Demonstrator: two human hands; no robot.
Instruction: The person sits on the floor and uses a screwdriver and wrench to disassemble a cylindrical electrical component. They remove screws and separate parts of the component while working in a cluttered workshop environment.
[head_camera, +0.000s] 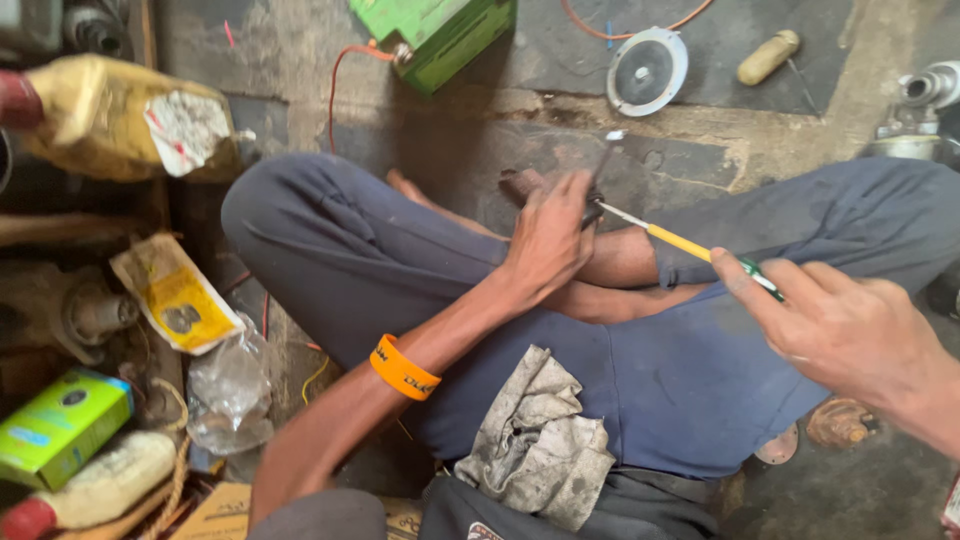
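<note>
head: hands (548, 238) gripping screwdriver (690, 246)

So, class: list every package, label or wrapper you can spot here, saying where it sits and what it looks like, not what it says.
Green carton: bottom left, rectangular, green with a yellow edge.
Yellow sachet: left of the knee, flat, yellow and cream, crumpled.
Yellow bottle: top left, lying down, torn white label with red marks.
Clear plastic bag: beside the sachet, crumpled.
Brown cardboard box: bottom edge, partly seen.
Green box: top centre, wire attached.
</note>
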